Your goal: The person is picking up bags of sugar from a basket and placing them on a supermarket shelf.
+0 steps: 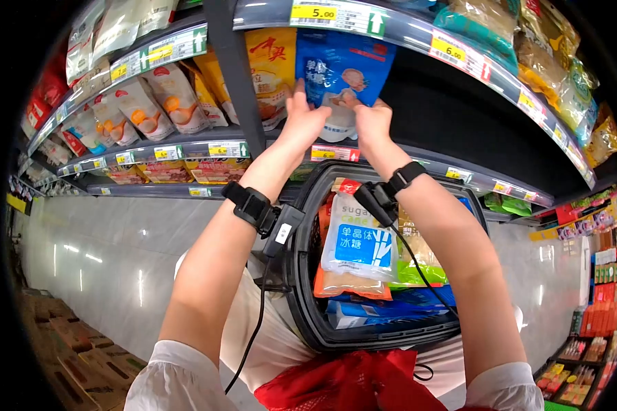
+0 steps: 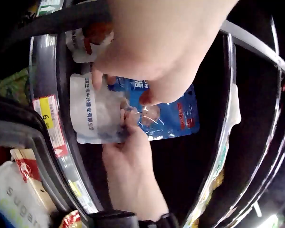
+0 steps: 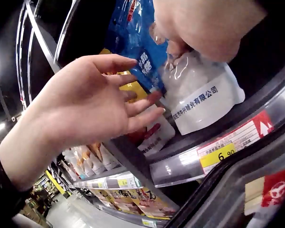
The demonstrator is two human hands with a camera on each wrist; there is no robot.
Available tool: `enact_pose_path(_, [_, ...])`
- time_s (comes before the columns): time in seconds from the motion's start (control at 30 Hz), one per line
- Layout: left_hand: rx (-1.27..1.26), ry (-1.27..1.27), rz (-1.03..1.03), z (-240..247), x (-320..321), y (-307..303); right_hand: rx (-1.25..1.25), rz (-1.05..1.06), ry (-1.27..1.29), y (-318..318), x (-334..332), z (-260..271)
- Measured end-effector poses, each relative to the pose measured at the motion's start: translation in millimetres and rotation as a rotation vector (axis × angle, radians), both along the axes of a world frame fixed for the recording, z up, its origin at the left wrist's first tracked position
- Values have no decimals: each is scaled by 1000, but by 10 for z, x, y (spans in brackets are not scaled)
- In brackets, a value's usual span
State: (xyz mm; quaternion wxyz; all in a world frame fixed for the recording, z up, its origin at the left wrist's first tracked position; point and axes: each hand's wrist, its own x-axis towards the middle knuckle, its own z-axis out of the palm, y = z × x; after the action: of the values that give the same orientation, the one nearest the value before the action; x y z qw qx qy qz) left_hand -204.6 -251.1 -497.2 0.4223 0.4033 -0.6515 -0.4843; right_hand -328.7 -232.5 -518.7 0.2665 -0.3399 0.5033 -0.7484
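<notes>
A blue and clear bag of rock sugar stands upright on the shelf, its clear lower part near the shelf lip. My right hand grips its right side, the thumb on the front and the other fingers mostly hidden behind the edge. On the left side, my left hand has its fingers extended at the bag. The right wrist view shows this left hand with fingers spread and fingertips right at the bag. A yellow bag stands directly left of the blue one.
Below the shelf is a black basket holding several bags, with a white sugar bag on top. A dark shelf post rises at left, beside rows of white pouches. Price labels line the shelf lip.
</notes>
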Motion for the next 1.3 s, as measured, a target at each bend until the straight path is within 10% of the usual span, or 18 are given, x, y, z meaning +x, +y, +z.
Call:
enact_pose_path(0.63, [312,220,118,139,182,168,39,357,-42,-391,18,132])
enact_pose_path(1.3, [495,260,-201,177,99,410,151,378,67,-648,-110,-216])
